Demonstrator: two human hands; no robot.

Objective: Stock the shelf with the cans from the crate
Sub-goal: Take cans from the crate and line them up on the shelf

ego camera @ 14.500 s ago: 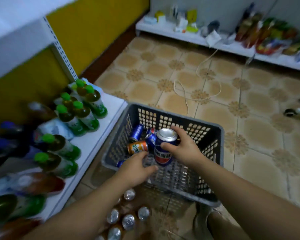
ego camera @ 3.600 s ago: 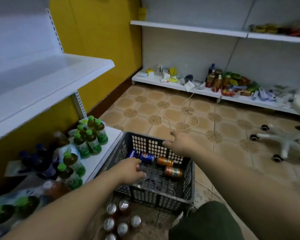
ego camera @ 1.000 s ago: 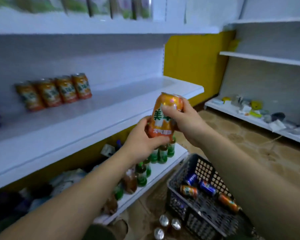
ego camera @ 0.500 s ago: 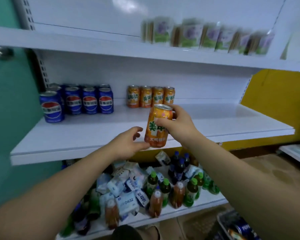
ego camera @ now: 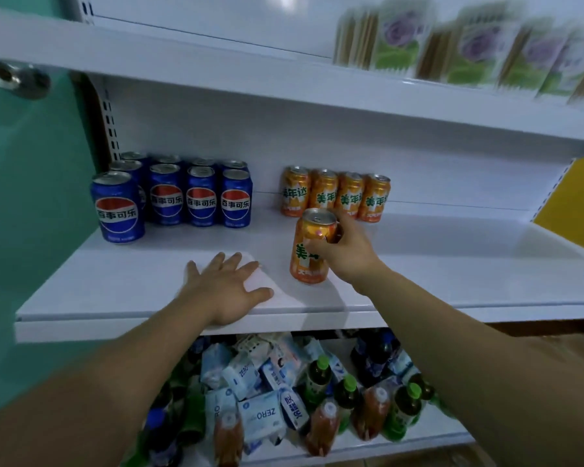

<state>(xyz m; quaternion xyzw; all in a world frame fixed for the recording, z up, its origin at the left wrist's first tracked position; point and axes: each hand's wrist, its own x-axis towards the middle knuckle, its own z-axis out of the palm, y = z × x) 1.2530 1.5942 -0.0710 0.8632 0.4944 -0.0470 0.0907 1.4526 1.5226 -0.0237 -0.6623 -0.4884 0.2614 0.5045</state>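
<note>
my right hand (ego camera: 343, 254) grips an orange can (ego camera: 309, 267) by its upper half, fingers and thumb curled round it just under the rim. the can is upright over the front part of the white middle shelf (ego camera: 452, 264), a little right of the shelf's centre. i cannot tell whether its base touches the board or hangs just above it.

my left hand (ego camera: 228, 291) lies palm down on the shelf near its front edge, fingers straight and spread, holding nothing. it is left of the can and apart from it.

at the back of the shelf four more orange cans (ego camera: 334, 193) stand upright in a close row, behind the one i hold. toward the shelf's left end blue cans (ego camera: 182, 197) stand upright in rows, one set forward at the left.

below the shelf, green-capped bottles (ego camera: 321, 375) and pale blue packets (ego camera: 260, 412) lie jumbled. above the shelf sit blurred packs (ego camera: 469, 52) printed with purple flowers. left of the shelf is a green door with a metal knob (ego camera: 17, 79).
</note>
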